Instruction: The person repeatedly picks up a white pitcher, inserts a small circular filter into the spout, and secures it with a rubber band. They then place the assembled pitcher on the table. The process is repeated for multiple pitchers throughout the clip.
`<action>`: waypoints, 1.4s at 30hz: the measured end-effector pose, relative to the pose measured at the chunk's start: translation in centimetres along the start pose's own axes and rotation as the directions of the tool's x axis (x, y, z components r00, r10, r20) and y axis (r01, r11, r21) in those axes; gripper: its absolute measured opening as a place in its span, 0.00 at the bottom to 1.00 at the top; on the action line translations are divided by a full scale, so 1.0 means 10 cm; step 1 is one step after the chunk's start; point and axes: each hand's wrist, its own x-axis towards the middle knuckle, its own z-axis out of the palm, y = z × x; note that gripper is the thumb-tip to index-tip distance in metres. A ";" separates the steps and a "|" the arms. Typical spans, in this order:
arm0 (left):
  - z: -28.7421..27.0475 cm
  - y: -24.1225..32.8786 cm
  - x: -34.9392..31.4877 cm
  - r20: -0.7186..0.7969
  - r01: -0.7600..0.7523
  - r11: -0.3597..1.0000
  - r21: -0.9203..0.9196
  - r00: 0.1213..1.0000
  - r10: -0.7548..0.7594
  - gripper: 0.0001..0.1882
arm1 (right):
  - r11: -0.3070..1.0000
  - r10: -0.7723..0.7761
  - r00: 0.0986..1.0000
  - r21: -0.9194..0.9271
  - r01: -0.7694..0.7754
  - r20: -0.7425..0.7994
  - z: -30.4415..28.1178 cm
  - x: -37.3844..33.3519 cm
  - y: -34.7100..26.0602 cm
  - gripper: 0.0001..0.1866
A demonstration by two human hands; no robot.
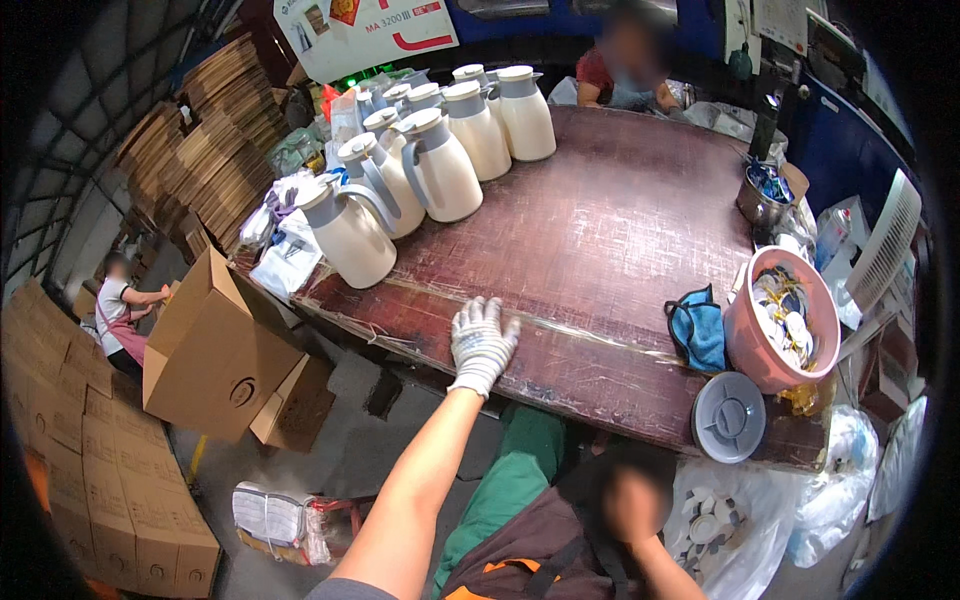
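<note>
My left hand (484,345), in a white knit glove, lies flat on the near edge of the dark red-brown table (640,220). Its fingers are stretched out, and nothing is in them. Low in front of my body, beside a clear plastic bag (755,500) of grey and white round parts, is my right hand (635,505). It is blurred, so its fingers cannot be made out. Several cream jugs with grey handles and lids stand at the table's left side; the closest jug (350,245) is left of my gloved hand. A grey round lid (729,418) rests at the right edge.
A pink bucket (745,335) of small tagged pieces stands at the right, with a blue cloth (697,328) beside it. Behind is a metal bowl (762,205). An opened carton (210,350) is left of the table. One person sits across the table; another stands far left near stacked cartons.
</note>
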 end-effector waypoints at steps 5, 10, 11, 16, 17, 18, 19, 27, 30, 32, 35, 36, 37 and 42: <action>-0.08 0.07 -0.03 0.015 -0.015 0.999 -0.050 1.000 0.016 0.28 | 1.000 -0.014 0.997 -0.024 0.016 0.080 0.04 0.03 0.02 0.16; -0.14 0.10 -0.02 -0.017 -0.029 0.994 -0.102 0.999 0.028 0.26 | 0.998 -0.047 0.998 -0.049 0.046 -0.032 0.03 0.06 -0.06 0.13; -0.11 0.09 -0.02 -0.033 -0.030 0.994 -0.108 0.999 0.027 0.26 | 0.998 -0.051 0.998 -0.046 0.050 -0.032 0.03 0.06 -0.07 0.12; -0.05 0.01 -0.06 -0.082 -0.067 0.988 -0.137 0.995 0.056 0.23 | 0.997 -0.007 0.996 -0.070 0.013 0.088 0.03 0.07 -0.05 0.11; -0.05 0.01 -0.06 -0.092 -0.078 0.985 -0.151 0.994 0.064 0.22 | 0.998 -0.003 0.996 -0.070 0.010 0.092 0.05 0.06 -0.03 0.10; -0.05 0.03 -0.06 -0.098 -0.084 0.980 -0.181 0.993 0.067 0.20 | 0.994 -0.086 0.996 -0.069 0.086 0.001 0.13 -0.01 0.08 0.09; -0.06 0.03 -0.07 -0.120 -0.090 0.981 -0.173 0.990 0.070 0.20 | 0.993 -0.079 0.997 -0.085 0.081 0.025 0.12 0.00 0.07 0.09; -0.07 0.04 -0.09 -0.119 -0.095 0.979 -0.179 0.990 0.074 0.19 | 0.989 -0.101 0.994 -0.102 0.105 0.040 0.14 -0.01 0.05 0.06; -0.08 0.02 -0.09 -0.111 -0.087 0.981 -0.175 0.991 0.069 0.19 | 0.993 -0.102 0.993 -0.048 0.105 0.052 0.10 0.01 -0.01 0.05; -0.10 0.04 -0.09 -0.104 -0.086 0.981 -0.176 0.992 0.069 0.18 | 0.981 -0.194 0.971 0.020 0.193 0.139 0.06 -0.02 0.02 0.07; -0.10 0.04 -0.08 -0.118 -0.099 0.981 -0.164 0.990 0.081 0.18 | 0.961 -0.266 0.923 -0.003 0.278 0.277 0.17 -0.17 0.13 0.07; -0.10 0.05 -0.09 -0.125 -0.099 0.981 -0.169 0.989 0.078 0.18 | 0.968 -0.252 0.935 0.050 0.247 0.251 0.20 -0.20 0.19 0.08; -0.10 0.05 -0.09 -0.123 -0.098 0.980 -0.173 0.989 0.077 0.18 | 0.971 -0.236 0.945 0.103 0.217 0.227 0.21 -0.21 0.25 0.09; -0.14 0.08 -0.09 -0.123 -0.097 0.978 -0.187 0.990 0.075 0.18 | 0.948 -0.262 0.960 -0.159 0.275 0.097 0.24 -0.25 0.41 0.15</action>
